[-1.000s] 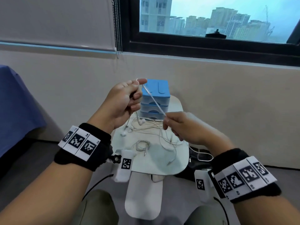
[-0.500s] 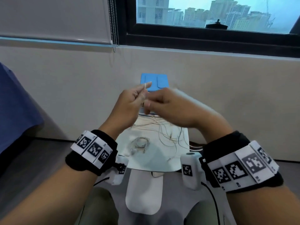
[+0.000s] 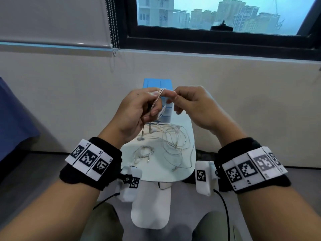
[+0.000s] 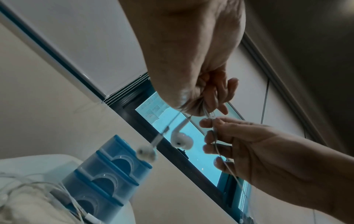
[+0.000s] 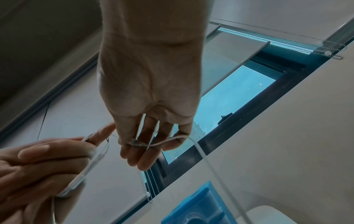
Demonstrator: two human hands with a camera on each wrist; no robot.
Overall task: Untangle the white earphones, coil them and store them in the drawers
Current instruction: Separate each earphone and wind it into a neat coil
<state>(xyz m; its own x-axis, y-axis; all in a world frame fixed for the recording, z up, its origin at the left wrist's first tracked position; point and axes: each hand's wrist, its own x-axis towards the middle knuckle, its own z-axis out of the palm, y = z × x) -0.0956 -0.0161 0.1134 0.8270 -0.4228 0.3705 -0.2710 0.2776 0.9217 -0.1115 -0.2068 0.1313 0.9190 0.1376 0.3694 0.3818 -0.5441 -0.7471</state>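
My left hand (image 3: 139, 108) is raised in front of the blue drawers (image 3: 157, 83) and grips a white earphone cable (image 3: 157, 100) looped over its fingers. Two earbuds (image 4: 182, 140) dangle below it. My right hand (image 3: 189, 105) is close beside it and pinches the same cable (image 5: 162, 141), which trails down toward the table. In the left wrist view the right hand (image 4: 249, 144) holds the cable just under the left hand (image 4: 201, 91). The stacked drawers (image 4: 107, 174) look closed.
On the small white table (image 3: 173, 173) lie a coiled pair of earphones (image 3: 144, 152) and a loose tangle of further white cables (image 3: 175, 141). A wall and a window stand behind the table. A blue cloth (image 3: 13, 119) is at the left.
A second ago the hands were apart with the cable stretched between them. They have since come together, and the cable now loops over my left fingers.
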